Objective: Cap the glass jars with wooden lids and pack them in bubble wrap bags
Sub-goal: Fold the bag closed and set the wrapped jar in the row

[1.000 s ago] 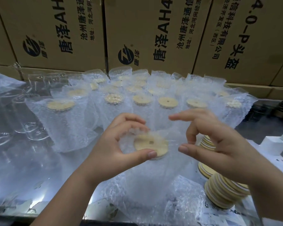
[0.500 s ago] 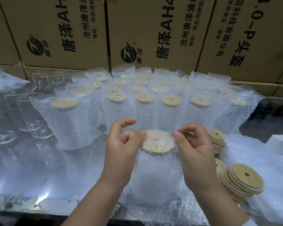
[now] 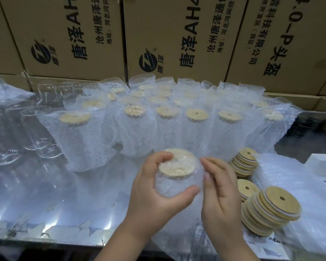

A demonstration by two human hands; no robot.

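A glass jar capped with a round wooden lid (image 3: 178, 163) stands inside a bubble wrap bag (image 3: 174, 187) in front of me. My left hand (image 3: 154, 193) grips the bagged jar, fingers curled over the lid's left edge and thumb under it on the near side. My right hand (image 3: 219, 193) lies against the bag's right side with fingers nearly straight. Behind stand several bagged, lidded jars (image 3: 196, 125). Loose wooden lids (image 3: 271, 206) are stacked at the right, a second stack (image 3: 246, 163) behind them.
Bare glass jars (image 3: 32, 129) stand at the left on the shiny metal table (image 3: 45, 194). Flat bubble wrap bags (image 3: 299, 187) lie at the right beside a white box (image 3: 322, 163). Printed cardboard cartons (image 3: 158, 34) wall the back.
The bag's open top has been folded down over the lid. My left hand has shifted from pinching the bag's edge to gripping the jar, and my right hand has flattened against the side.
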